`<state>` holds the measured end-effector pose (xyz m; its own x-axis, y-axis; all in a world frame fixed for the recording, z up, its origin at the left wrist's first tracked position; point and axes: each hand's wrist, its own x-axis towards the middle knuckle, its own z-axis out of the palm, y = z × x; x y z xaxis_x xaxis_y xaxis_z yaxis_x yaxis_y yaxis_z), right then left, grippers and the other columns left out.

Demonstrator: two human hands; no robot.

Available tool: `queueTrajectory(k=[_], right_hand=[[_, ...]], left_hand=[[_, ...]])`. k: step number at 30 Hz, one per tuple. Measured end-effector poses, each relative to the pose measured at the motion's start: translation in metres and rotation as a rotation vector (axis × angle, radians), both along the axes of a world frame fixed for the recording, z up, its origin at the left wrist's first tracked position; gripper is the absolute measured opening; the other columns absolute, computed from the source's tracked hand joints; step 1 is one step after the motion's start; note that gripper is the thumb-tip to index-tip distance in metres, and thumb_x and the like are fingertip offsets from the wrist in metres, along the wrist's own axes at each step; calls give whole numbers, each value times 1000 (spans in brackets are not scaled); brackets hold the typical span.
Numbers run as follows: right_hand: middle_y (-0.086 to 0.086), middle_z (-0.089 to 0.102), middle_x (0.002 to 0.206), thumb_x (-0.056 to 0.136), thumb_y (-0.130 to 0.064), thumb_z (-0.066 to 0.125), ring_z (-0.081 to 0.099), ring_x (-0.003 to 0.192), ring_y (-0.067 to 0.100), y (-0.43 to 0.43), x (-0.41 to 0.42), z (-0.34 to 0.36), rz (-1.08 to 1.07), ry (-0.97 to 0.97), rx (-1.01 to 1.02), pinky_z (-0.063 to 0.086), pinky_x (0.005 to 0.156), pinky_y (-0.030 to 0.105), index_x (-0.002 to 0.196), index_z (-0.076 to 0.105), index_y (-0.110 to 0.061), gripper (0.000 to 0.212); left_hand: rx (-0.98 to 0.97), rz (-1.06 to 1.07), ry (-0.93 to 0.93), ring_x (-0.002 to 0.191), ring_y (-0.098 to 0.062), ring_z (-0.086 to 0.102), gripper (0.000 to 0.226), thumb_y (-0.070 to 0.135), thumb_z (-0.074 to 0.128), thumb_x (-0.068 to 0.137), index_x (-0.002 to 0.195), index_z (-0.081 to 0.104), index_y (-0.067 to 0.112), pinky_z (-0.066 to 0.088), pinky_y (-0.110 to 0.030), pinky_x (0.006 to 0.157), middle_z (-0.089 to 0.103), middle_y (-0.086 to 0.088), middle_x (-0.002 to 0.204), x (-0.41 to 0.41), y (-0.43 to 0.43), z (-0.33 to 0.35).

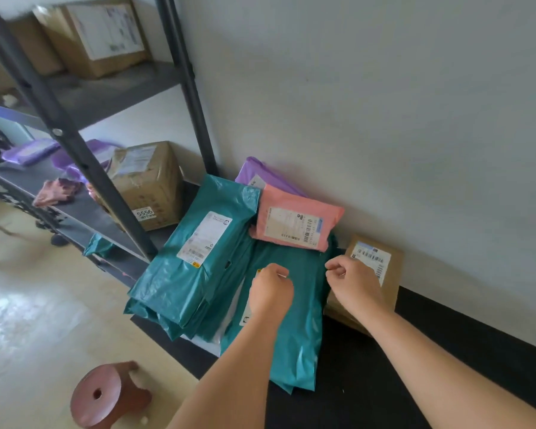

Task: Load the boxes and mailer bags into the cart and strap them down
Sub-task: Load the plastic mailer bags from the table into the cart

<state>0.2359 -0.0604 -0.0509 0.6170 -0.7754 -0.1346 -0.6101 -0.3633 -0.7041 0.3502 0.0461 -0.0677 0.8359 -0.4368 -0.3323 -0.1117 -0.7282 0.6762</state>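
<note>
A flat teal mailer bag (294, 329) lies on a black surface (369, 382) in front of me. My left hand (270, 289) has its fingers curled at the bag's upper left edge, by its label. At the upper right edge, my right hand (351, 283) pinches the bag. A bulkier teal mailer bag (192, 258) lies to the left, partly over the edge. A pink mailer bag (294, 224) rests behind my hands, on top of a purple mailer bag (260, 171). A small brown box (381, 267) sits to the right against the wall.
A dark metal shelf rack (75, 144) stands at left. It holds a taped cardboard box (149, 184), purple bags (31, 151) and another box (99, 35) on an upper shelf. A reddish round stool (106, 394) stands on the pale floor. A white wall (384, 103) runs behind.
</note>
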Motion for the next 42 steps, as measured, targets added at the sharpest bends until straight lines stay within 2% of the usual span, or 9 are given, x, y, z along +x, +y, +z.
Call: queueTrajectory(k=[4,9,12,16,22,27,31,35,42], right_hand=[[-7,65,107,95,-17,57,61,89,10,-12,32,9,-85,4,-55,54,81,32,112,64,-22,19],[1,59,121,91,-15,62,60,101,17,-26,70,15,-120,37,-205,53,81,34,121,59,-19,31],[1,54,129,87,-11,66,62,95,18,-29,89,20,-146,23,-290,55,77,38,129,51,-20,46],[-7,26,159,86,-12,66,64,99,19,-34,106,19,-100,107,-293,55,78,37,150,29,-29,76],[-2,30,155,87,-18,67,61,94,16,-39,115,7,-58,228,-231,48,64,26,154,18,-26,83],[3,42,128,85,-21,69,58,86,16,-34,114,5,-106,308,-274,52,72,32,139,43,-21,60],[-2,47,100,88,-16,60,49,74,14,-30,114,7,-207,305,-295,39,60,29,96,61,-24,11],[-5,45,84,91,-13,48,46,62,9,-25,109,14,-287,327,-305,37,54,29,68,51,-26,26],[-3,50,99,93,-10,55,56,72,17,-16,77,45,-327,152,-406,43,59,29,90,64,-15,11]], left_hand=[[-14,-24,95,88,-14,59,39,13,48,85,118,62,28,44,-23,65,66,8,108,37,-15,-7],[-11,-96,160,80,-13,60,39,12,48,84,119,57,27,39,-23,57,61,10,95,76,-33,-9],[15,-236,222,86,-26,62,17,8,52,86,83,56,24,47,-30,69,64,-6,100,94,-38,-14],[9,-369,271,75,-20,51,29,3,51,85,66,45,24,41,-34,66,55,-9,84,109,-40,-24],[-63,-441,262,81,-19,64,16,11,56,87,88,63,26,50,-26,67,64,4,85,122,-45,-26],[-42,-655,-209,79,-18,64,16,21,51,89,91,67,23,50,-26,65,69,6,85,118,-46,-8],[-260,-827,-646,77,-22,64,15,14,58,81,91,68,18,41,-28,57,69,0,82,107,-51,11],[-419,-889,-978,80,-27,58,28,3,64,60,86,66,13,49,-36,68,63,-4,85,99,-61,23],[-153,-950,-983,99,-26,60,40,30,69,74,110,56,19,38,-44,104,66,1,101,89,-70,33]])
